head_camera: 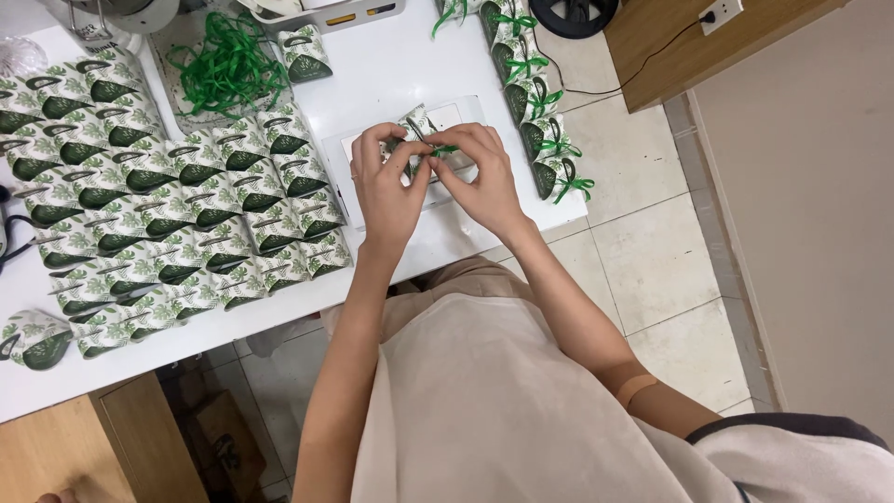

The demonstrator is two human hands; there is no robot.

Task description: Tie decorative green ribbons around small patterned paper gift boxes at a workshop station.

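You have 2 bare forearms, with no sleeves reaching the wrists and no rings, watch or bracelets showing on your left hand or right hand. Your right arm carries 1 rectangular adhesive bandage near the elbow. You wear a plain cream top, smooth and unpatterned, and its short right sleeve ends in a dark band above the elbow.
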